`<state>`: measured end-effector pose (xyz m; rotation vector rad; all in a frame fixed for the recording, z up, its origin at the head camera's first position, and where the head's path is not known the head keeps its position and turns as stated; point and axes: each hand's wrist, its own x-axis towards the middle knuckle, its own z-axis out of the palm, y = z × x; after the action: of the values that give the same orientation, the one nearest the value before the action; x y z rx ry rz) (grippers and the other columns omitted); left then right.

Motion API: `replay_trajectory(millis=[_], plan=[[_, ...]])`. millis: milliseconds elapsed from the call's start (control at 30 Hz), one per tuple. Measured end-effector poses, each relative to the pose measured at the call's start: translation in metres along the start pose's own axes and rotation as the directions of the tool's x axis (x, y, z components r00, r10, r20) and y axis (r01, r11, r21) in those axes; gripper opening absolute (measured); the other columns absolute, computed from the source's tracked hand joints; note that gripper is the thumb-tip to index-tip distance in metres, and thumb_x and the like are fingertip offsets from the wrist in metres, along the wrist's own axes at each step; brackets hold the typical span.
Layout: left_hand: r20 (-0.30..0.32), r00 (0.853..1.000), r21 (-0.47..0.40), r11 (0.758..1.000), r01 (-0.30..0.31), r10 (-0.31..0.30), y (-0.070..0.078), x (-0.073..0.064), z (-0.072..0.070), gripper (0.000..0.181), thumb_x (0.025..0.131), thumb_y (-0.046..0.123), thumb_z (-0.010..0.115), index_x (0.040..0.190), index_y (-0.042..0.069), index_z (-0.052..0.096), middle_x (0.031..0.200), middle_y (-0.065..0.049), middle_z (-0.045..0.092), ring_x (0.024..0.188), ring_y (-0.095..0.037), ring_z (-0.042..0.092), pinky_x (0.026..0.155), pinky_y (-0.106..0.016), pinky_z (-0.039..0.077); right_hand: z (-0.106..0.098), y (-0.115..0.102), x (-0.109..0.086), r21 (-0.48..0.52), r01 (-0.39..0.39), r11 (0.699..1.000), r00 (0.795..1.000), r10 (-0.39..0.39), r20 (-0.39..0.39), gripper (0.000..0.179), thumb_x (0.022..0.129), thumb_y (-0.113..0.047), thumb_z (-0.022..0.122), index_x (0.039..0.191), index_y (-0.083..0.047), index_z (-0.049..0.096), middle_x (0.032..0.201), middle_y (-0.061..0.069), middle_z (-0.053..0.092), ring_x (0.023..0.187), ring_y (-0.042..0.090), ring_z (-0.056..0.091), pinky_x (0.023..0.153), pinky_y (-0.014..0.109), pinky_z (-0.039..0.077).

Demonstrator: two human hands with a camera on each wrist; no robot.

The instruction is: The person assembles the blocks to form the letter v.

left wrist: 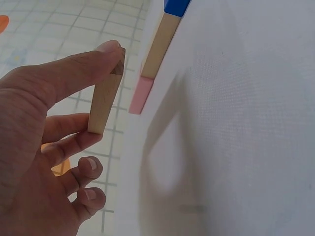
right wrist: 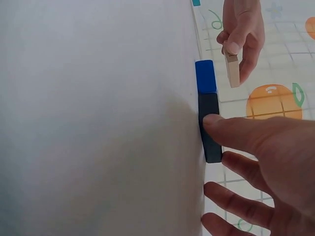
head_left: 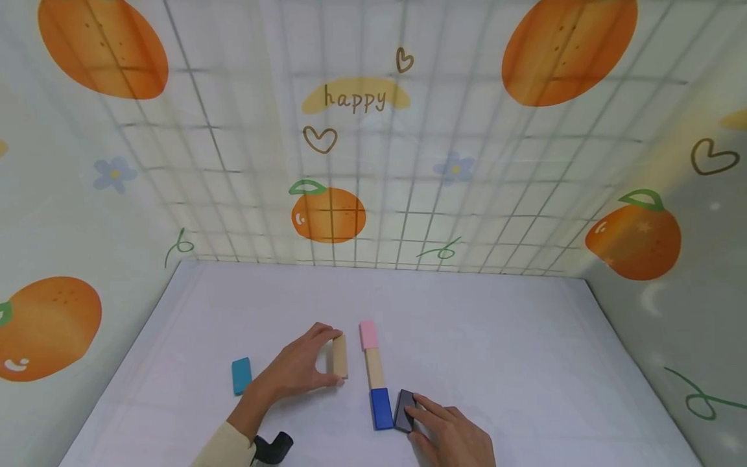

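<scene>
My left hand (head_left: 296, 364) pinches a plain wooden block (head_left: 340, 356) by its two ends, between thumb and fingertips. In the left wrist view this wooden block (left wrist: 104, 104) hangs above the table, its shadow below. My right hand (head_left: 455, 436) grips a dark grey block (head_left: 404, 411) with thumb and fingers, at the table surface. Left of that lies a blue block (head_left: 382, 409), the near end of a row. A second plain wooden block (head_left: 375, 368) follows it, then a pink block (head_left: 368, 335) at the far end. The right wrist view shows the dark grey block (right wrist: 211, 140) under the thumb.
A teal block (head_left: 242, 376) lies left of my left hand, partly behind the wrist. A black curved object (head_left: 273, 448) sits by the left sleeve. Hanging cloth with printed oranges (head_left: 329, 215) borders the white table (head_left: 496, 337) at the back and sides.
</scene>
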<state>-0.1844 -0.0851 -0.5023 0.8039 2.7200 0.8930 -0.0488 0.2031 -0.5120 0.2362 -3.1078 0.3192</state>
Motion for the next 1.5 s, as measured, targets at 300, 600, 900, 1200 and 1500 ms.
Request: replay_trajectory(millis=[300,600,900,1200,1500], plan=[[0.021,1.0,0.005,1.0,0.012,-0.012,0.003,0.008,0.003,0.081,0.082,0.052,0.081,0.149,0.02,0.048,0.146,-0.001,0.047,0.129,-0.022,0.051,0.105,-0.048,0.046,0.001,0.001,0.0,0.001,0.0,1.0,1.0,0.0,-0.004,0.041,0.08,-0.04,0.083,0.119,-0.033,0.075,0.132,-0.013,0.065,0.097,0.011,0.066,0.059,0.017,0.045],[0.022,1.0,0.007,1.0,-0.005,0.005,0.01,0.015,0.007,0.082,0.083,0.054,0.079,0.15,0.019,0.047,0.147,-0.002,0.046,0.132,-0.023,0.05,0.106,-0.048,0.045,0.0,-0.001,0.001,0.005,-0.01,1.0,1.0,0.01,0.026,0.04,0.081,-0.041,0.082,0.12,-0.032,0.075,0.132,-0.012,0.066,0.096,0.01,0.066,0.059,0.018,0.046],[0.026,0.999,0.003,0.999,-0.041,0.041,0.017,0.024,0.011,0.081,0.084,0.05,0.078,0.151,0.018,0.046,0.148,-0.002,0.046,0.131,-0.022,0.05,0.106,-0.047,0.045,-0.002,-0.002,0.002,-0.007,-0.029,1.0,0.998,0.029,0.051,0.041,0.081,-0.042,0.082,0.12,-0.033,0.075,0.132,-0.013,0.065,0.095,0.011,0.066,0.063,0.021,0.051],[0.029,0.996,-0.005,0.996,-0.089,0.089,0.028,0.036,0.017,0.082,0.085,0.049,0.077,0.153,0.017,0.044,0.148,-0.002,0.045,0.13,-0.02,0.052,0.105,-0.046,0.046,-0.003,-0.001,0.004,-0.013,-0.034,0.999,0.997,0.035,0.075,0.041,0.082,-0.043,0.081,0.122,-0.033,0.075,0.133,-0.011,0.065,0.095,0.013,0.067,0.063,0.024,0.053],[0.058,0.992,0.022,0.994,-0.111,0.109,0.04,0.047,0.024,0.082,0.085,0.052,0.076,0.153,0.021,0.043,0.15,0.002,0.044,0.126,-0.015,0.052,0.104,-0.039,0.047,-0.004,-0.001,0.003,-0.018,-0.025,1.0,0.997,0.027,0.073,0.042,0.082,-0.043,0.081,0.122,-0.033,0.074,0.133,-0.012,0.066,0.096,0.012,0.067,0.063,0.026,0.053]])
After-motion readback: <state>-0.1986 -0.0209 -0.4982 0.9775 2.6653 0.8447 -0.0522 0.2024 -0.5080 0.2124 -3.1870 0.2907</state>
